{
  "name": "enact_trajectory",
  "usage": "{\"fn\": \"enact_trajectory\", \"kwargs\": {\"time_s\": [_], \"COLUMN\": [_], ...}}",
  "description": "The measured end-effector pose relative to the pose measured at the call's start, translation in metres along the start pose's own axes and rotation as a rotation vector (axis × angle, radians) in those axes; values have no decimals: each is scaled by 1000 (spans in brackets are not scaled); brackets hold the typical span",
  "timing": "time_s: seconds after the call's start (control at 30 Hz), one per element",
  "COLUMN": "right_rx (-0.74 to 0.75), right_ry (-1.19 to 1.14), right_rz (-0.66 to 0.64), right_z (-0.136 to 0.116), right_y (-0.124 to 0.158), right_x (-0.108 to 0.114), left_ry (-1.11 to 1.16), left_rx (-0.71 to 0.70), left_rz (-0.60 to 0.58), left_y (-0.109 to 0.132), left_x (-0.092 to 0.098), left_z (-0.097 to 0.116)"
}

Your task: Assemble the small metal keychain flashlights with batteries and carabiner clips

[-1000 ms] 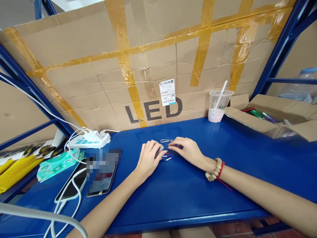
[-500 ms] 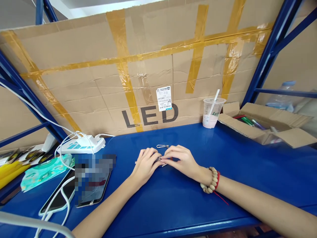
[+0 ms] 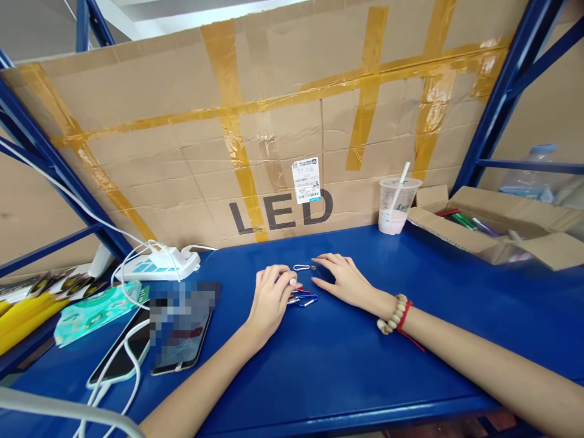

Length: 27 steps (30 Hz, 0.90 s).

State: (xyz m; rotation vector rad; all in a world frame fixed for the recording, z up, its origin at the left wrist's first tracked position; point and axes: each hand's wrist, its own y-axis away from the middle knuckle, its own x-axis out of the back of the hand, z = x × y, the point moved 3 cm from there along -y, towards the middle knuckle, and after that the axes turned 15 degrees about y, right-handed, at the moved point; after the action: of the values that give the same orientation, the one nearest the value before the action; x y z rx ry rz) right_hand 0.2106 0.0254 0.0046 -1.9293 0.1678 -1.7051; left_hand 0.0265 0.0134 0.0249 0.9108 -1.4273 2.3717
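Note:
My left hand (image 3: 270,299) is closed, its fingers curled down with a small pale spot at the fingertips; whatever they pinch is too small to name. Just under and beside those fingertips lie a blue carabiner (image 3: 312,298) and a red carabiner (image 3: 303,290), both partly covered by the hand. My right hand (image 3: 347,281) is open and empty, thumb and fingers apart, with a beaded bracelet on its wrist. Its fingertips are close to a silver carabiner (image 3: 300,267) that has a small dark end piece and lies on the blue table (image 3: 319,365).
Left are two phones, white cables, a power strip (image 3: 159,266) and a green packet (image 3: 98,310). A cup with a straw (image 3: 393,216) stands at the back right, beside an open cardboard box (image 3: 474,234) holding pens. A large cardboard sheet (image 3: 191,152) closes off the back.
My hands have parted: the right moved away to the right and opened. The blue and red carabiners now show beside my left hand, which stays about where it was.

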Motion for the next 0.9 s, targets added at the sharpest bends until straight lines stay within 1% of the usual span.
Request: {"fn": "enact_trajectory", "kwargs": {"time_s": [0.07,0.13,0.27,0.4,0.5,0.7,0.8,0.9], "right_rx": [30,57,88,125,113,82,75,80], "right_ry": [7,13,30,27,54,91,77,27], "right_rz": [-51,-85,-105,-64,-14,31,48,45], "right_z": [-2,-4,-5,-4,-2,2,2,2], "right_y": [1,3,4,4,2,-1,-1,-1], "right_x": [-5,-8,-10,-11,-10,-7,-6,-5], "left_ry": [37,61,28,18,28,37,95,199], "left_rx": [-13,-28,-52,-15,43,145,181,204], "left_rz": [36,48,26,-38,-45,-56,-80,-95], "left_y": [0,1,1,1,1,4,5,4], "left_x": [3,4,3,1,0,-2,-3,-3], "left_z": [1,3,9,11,7,1,1,1]}}
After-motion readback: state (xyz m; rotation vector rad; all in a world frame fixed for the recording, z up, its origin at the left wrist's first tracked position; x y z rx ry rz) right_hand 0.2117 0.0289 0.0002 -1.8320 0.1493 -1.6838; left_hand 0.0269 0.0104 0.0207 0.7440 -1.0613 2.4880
